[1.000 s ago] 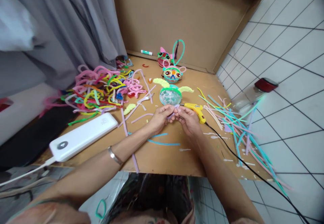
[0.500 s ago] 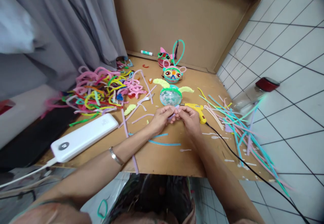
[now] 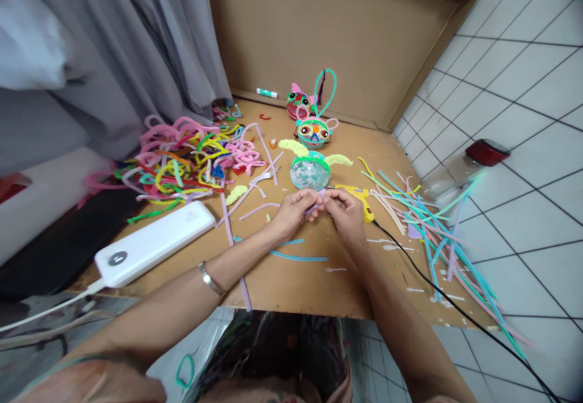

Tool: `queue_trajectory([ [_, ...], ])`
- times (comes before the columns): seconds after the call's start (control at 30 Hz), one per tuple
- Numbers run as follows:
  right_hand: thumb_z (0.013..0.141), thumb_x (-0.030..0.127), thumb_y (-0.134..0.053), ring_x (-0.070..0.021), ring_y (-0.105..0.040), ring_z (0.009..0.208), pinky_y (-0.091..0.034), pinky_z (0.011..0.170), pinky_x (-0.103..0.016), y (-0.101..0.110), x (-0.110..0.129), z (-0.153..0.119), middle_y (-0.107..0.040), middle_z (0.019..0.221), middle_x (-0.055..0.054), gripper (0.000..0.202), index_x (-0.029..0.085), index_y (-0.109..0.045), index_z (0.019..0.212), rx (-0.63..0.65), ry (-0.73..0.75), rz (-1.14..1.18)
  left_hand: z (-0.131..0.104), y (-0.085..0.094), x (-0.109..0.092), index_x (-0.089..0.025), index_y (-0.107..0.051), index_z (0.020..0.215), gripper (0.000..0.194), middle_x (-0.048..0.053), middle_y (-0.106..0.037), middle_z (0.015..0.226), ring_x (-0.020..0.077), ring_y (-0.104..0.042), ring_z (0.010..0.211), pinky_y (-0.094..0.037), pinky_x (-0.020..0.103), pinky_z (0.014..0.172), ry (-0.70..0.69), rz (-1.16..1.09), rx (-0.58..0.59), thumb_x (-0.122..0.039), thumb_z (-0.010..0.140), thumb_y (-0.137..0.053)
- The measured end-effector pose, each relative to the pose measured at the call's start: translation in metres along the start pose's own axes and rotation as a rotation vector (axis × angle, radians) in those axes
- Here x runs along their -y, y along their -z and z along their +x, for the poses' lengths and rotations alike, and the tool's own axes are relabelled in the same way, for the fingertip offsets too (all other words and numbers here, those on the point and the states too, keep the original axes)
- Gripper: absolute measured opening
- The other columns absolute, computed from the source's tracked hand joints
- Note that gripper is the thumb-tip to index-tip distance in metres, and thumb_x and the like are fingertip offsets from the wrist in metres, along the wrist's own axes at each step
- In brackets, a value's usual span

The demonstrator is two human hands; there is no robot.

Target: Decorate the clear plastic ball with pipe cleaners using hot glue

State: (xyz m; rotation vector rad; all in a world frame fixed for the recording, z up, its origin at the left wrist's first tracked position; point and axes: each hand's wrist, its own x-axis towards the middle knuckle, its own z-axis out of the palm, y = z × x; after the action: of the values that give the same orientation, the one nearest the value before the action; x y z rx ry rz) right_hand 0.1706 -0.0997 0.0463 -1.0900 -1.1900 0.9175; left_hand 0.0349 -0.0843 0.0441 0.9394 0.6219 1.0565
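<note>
My left hand and my right hand meet over the middle of the table, fingers pinched together on a small purple strip. Just beyond them is a clear round ball with a green band and two pale yellow fuzzy ears. A yellow glue gun lies right beside my right hand, its black cord running to the lower right. Below my left wrist lie two blue pipe cleaners.
Colourful pipe cleaners are heaped at left, behind a white power bank. Straight ones spread at right near a red-lidded bottle. Two decorated balls, the nearer with round eyes, stand before a cardboard panel.
The whole view has shifted slightly. My hands remain together at the purple strip, with only slight finger movement.
</note>
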Motion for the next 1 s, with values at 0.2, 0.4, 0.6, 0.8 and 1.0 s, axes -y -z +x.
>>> queue_trajectory([
  [0.2,0.077,0.03,-0.065,-0.0126,-0.063,0.063,-0.052,0.066,-0.028,0.001,0.008,-0.003,-0.063,0.069,0.001,0.013,0.02,-0.07,0.07,0.015,0.109,-0.12,0.0,0.0,0.0,-0.014,-0.061,0.07,0.034,-0.002,-0.057,0.061,0.0064,-0.047,0.051,-0.036,0.02,0.05,-0.013,0.017,0.01,-0.044,0.073,-0.076],
  [0.4,0.081,0.031,-0.063,-0.0135,-0.062,0.065,-0.051,0.065,-0.028,0.001,0.008,-0.003,-0.064,0.07,0.0,0.017,0.021,-0.069,0.069,0.023,0.151,-0.209,0.0,-0.001,0.001,-0.014,-0.062,0.07,0.041,-0.001,-0.06,0.065,0.006,-0.047,0.052,-0.035,0.02,0.049,-0.018,0.026,0.007,-0.051,0.067,-0.08],
  [0.6,0.082,0.032,-0.062,-0.0134,-0.061,0.064,-0.05,0.065,-0.028,0.002,0.009,-0.004,-0.063,0.068,0.001,0.018,0.021,-0.068,0.068,0.016,0.182,-0.214,-0.001,-0.001,0.003,-0.014,-0.061,0.071,0.041,0.0,-0.06,0.067,0.0063,-0.048,0.053,-0.036,0.02,0.051,-0.007,0.022,0.013,-0.051,0.069,-0.077],
  [0.8,0.082,0.032,-0.061,-0.014,-0.06,0.065,-0.05,0.066,-0.029,0.002,0.012,-0.004,-0.062,0.065,0.001,0.019,0.022,-0.066,0.066,0.015,0.194,-0.227,-0.002,-0.004,0.001,-0.014,-0.061,0.069,0.036,0.0,-0.059,0.067,0.0062,-0.047,0.053,-0.036,0.019,0.051,0.003,0.01,0.022,-0.047,0.072,-0.076],
  [1.0,0.082,0.034,-0.064,-0.0131,-0.058,0.061,-0.051,0.063,-0.029,0.002,0.011,-0.006,-0.06,0.067,0.001,0.019,0.022,-0.066,0.067,0.018,0.163,-0.173,-0.004,-0.006,0.0,-0.014,-0.062,0.068,0.034,0.0,-0.059,0.065,0.0067,-0.047,0.053,-0.037,0.02,0.051,-0.002,-0.005,0.039,-0.045,0.073,-0.075],
])
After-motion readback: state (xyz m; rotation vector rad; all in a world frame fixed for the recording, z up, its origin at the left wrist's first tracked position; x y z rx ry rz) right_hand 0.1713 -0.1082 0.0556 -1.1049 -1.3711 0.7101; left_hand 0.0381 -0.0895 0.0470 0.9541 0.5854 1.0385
